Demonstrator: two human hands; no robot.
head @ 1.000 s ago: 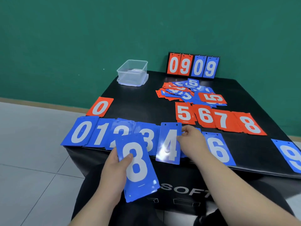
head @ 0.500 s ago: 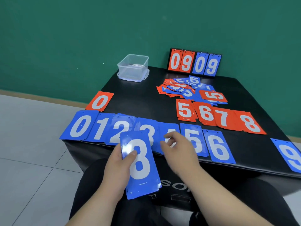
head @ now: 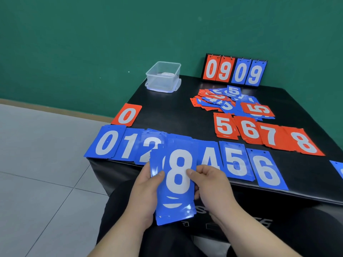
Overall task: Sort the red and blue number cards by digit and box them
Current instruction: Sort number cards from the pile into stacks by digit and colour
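the left hand [head: 146,193] grips a stack of blue cards [head: 174,217] over the lap, just before the table [head: 176,112] edge, long axis pointing away from the person. the right hand [head: 209,184] pinches the top 8 [head: 179,175] by its right edge. its likely spot lies rightward, beyond the blue 6 pile [head: 266,169], nearer the right hand.

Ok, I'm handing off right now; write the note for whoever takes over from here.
Left hand grips a stack of blue cards, 8 on top; right hand pinches that top 8.
Done: blue row along the near edge of the table shows 0, 1, 2, 4, 5, 6; what lies between 2 and 4 is hidden behind the stack. Red row shows 5, 6, 7, 8; a red 0 lies apart at the left.
Left: place the held cards, sort the mixed pile at the rear, box everything; the clear box shows no cards.
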